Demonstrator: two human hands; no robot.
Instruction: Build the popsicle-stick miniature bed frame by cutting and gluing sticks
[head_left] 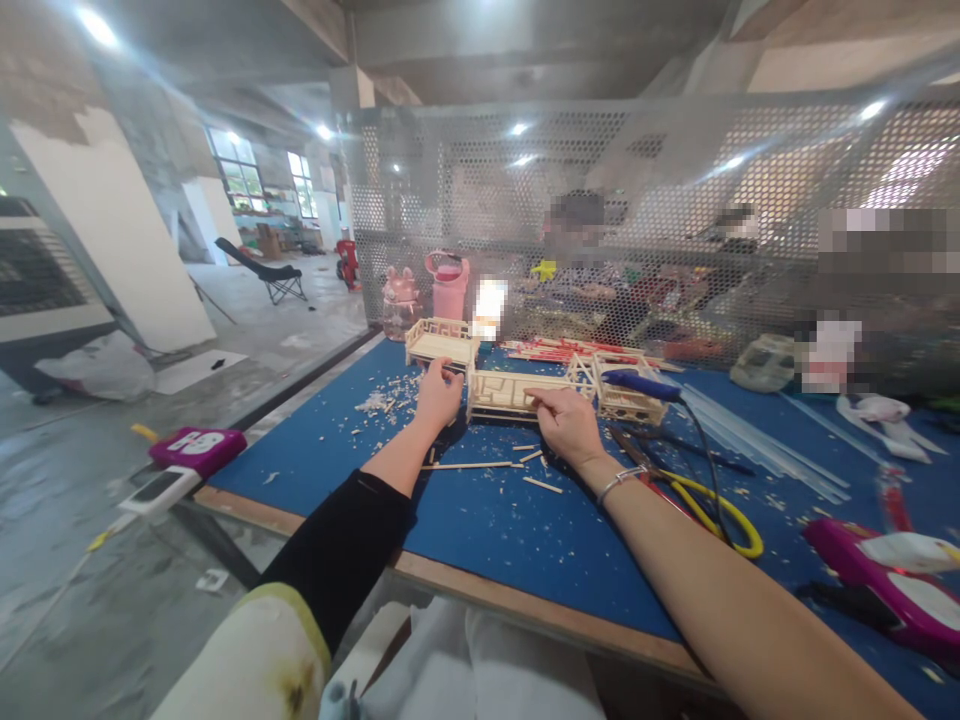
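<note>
A model built of thin pale wooden sticks (499,392) lies before me on a blue-topped table (465,520). My left hand (439,395) is at its left end, with thumb and fingers pinched together; whatever is between them is too small to make out. On the model's right part rests the index finger of my right hand (568,425), the other fingers curled at its front edge. Behind my left hand stands another stick-built piece with railings (442,342). A third stick frame (630,400) is to the right, with a blue-handled tool (641,384) lying across it.
Loose sticks (472,465) and chips lie in front of the model. Yellow-handled pliers (739,525), clear rods (765,440) and a purple device (885,580) are on the right. Red sticks (585,350) and a pink bottle (450,292) stand near a perforated screen (465,180); people are beyond it.
</note>
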